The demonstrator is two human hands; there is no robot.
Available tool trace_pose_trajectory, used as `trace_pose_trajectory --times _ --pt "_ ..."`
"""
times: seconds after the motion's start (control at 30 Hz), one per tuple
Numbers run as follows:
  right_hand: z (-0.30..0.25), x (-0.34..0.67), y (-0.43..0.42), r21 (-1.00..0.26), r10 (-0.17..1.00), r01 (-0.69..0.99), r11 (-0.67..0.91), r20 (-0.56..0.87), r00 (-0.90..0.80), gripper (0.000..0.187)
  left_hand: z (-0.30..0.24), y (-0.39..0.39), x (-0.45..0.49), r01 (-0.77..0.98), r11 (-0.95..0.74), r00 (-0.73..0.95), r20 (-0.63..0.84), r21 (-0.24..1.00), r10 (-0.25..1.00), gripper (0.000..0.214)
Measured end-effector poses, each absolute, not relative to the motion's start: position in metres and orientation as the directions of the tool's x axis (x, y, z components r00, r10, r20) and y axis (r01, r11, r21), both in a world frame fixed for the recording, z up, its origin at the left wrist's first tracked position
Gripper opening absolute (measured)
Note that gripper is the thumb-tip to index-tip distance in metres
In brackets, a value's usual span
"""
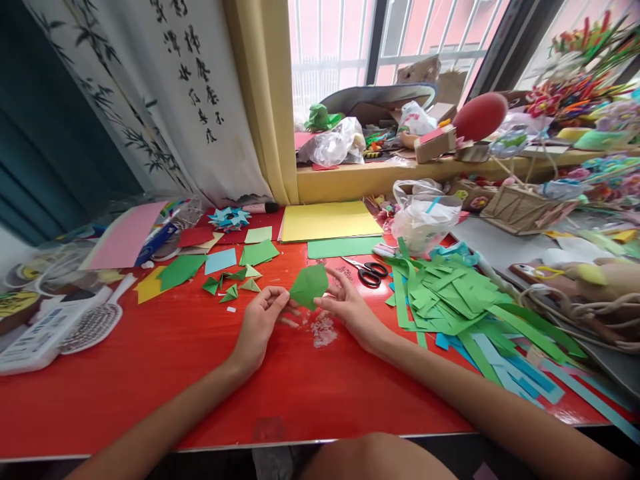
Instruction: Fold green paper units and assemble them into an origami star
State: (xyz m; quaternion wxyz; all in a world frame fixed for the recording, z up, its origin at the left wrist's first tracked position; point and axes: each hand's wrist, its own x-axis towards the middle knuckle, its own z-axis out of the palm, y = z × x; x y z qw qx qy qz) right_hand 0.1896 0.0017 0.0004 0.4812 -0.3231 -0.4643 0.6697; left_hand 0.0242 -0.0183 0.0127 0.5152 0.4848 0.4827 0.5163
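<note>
A small green sheet of paper (309, 287) is held up above the red table, between my two hands. My left hand (261, 325) pinches its left corner between thumb and fingers. At its right edge is my right hand (351, 308), thumb at the lower corner and index finger near the upper one. Just beyond lie several small folded paper triangles (230, 293) in green and cream. Black-handled scissors (371, 272) rest behind my right hand, blades pointing left. Green paper squares (259, 252) and a light blue square (221, 261) lie farther back on the left.
A heap of green paper strips (450, 293) spreads over the right side. Yellow sheets (330, 220) lie at the back, near a white plastic bag (425, 217). A blue folded-paper ring (229, 219) sits back left. A hairbrush (95, 323) lies at the left.
</note>
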Motion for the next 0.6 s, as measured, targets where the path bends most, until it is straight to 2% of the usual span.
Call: trace_pose_trajectory --times 0.1,0.17,0.37,0.6 --pt "0.0007 0.1909 0.0007 -0.958 0.929 -0.286 -0.034 0.075 -0.362 0.023 0.012 -0.0177 0.0247 -0.032 0.013 0.089 -0.01 0.999 0.996 0.022" --pt "0.0017 0.1919 0.0005 -0.97 0.921 -0.243 0.005 0.1 -0.377 0.016 0.0114 -0.0172 0.0247 -0.009 0.019 0.157 -0.017 1.0 0.987 0.022" --pt "0.0058 0.1934 -0.0015 -0.989 0.921 -0.144 -0.035 0.024 -0.389 0.023 0.0117 -0.0174 0.0236 0.062 0.013 0.208 -0.026 0.998 0.978 0.022" --pt "-0.0014 0.1926 0.0017 -0.997 0.891 -0.074 -0.033 0.005 -0.454 0.029 0.0063 -0.0166 0.0235 0.066 0.052 0.23 -0.066 0.996 0.971 0.022"
